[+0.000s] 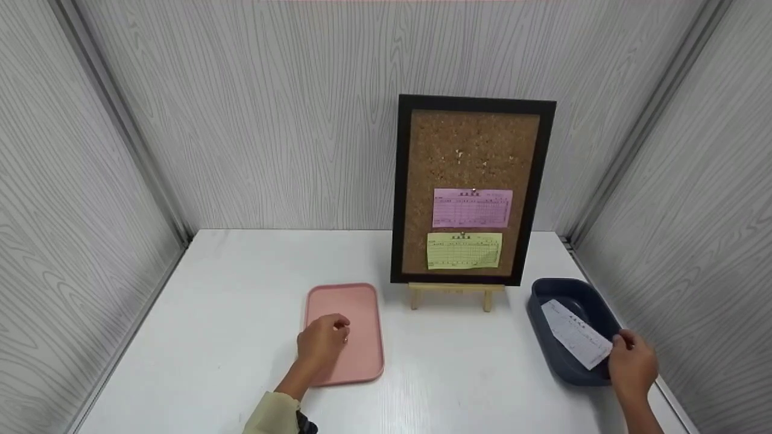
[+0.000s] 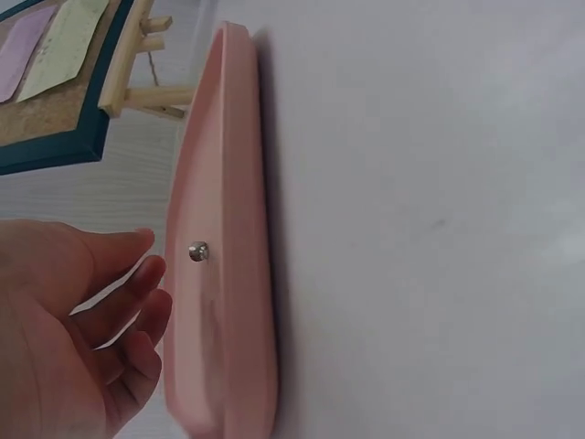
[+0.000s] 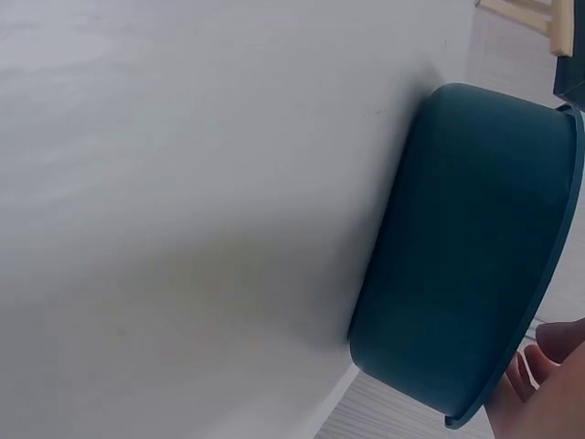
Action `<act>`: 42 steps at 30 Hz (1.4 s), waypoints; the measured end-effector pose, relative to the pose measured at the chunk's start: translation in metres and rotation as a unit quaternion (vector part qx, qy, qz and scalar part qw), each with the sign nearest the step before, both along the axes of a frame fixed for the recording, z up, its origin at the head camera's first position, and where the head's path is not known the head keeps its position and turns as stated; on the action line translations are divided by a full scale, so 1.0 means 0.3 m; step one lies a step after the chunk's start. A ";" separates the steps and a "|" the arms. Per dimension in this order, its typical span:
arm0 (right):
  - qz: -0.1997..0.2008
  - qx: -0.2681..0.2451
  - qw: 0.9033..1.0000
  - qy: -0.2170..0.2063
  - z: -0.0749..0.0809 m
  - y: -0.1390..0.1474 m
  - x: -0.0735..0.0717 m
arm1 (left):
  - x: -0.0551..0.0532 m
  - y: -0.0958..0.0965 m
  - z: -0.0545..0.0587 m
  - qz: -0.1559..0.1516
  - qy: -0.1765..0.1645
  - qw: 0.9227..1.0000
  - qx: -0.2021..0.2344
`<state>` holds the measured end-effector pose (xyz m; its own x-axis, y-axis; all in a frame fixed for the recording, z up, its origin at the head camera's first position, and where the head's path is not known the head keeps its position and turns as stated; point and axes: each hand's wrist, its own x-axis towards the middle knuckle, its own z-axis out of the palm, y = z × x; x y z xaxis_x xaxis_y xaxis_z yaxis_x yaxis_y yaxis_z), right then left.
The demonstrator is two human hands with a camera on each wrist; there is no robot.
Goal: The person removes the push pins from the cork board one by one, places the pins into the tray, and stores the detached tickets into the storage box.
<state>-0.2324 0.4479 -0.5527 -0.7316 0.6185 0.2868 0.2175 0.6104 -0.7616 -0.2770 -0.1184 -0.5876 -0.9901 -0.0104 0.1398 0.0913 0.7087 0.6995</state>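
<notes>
Over the pink tray (image 1: pixel 362 361) hangs my left hand (image 1: pixel 322 340), its fingers loosely bent with nothing between them. In the left wrist view a small silver pushpin (image 2: pixel 198 251) is in the tray, just past the left fingertips. At the far right, my right hand (image 1: pixel 633 364) is at the rim of a dark blue bin (image 1: pixel 546 340) and pinches the end of a white printed slip (image 1: pixel 576 334). The slip slants across the bin's inside. In the right wrist view the bin's wall (image 3: pixel 466 247) hides the slip and part of the hand.
A black-framed corkboard (image 1: pixel 476 135) leans on a small wooden easel (image 1: pixel 456 287) between tray and bin. Pinned to it are a pink slip (image 1: pixel 472 211) and, below, a yellow slip (image 1: pixel 464 252). Grey wood-grain walls (image 1: pixel 289 120) close in the white table (image 1: pixel 241 289).
</notes>
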 end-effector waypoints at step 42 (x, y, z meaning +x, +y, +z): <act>0.179 0.029 0.967 0.180 0.310 -0.483 -0.373 | -0.395 0.604 0.614 0.003 0.271 0.959 -0.079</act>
<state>-0.3443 0.3031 -0.4596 -0.7424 0.3190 0.5891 -0.2890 0.6408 -0.7112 -0.3956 0.0630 -0.4032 -0.7712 0.0484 0.6348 0.4078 0.8033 0.4340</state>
